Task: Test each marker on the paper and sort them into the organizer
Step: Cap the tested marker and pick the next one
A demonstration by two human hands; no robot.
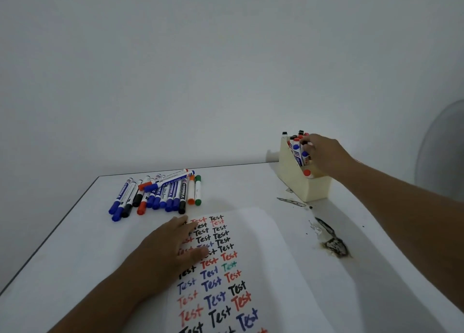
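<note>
Right hand (324,154) pinches a marker (305,156) upright, blue cap up, inside organizer (301,184). Left hand (170,252) flat, fingers together, on paper (263,257) left of organizer.

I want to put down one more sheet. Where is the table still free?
Free: the table left of the left hand, below the marker pile; also between pile and organizer. Crowded: paper, and stains beside it.

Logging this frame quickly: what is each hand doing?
Left hand: open, flat on the paper.
Right hand: at the organizer among markers; grip cannot be told.
</note>
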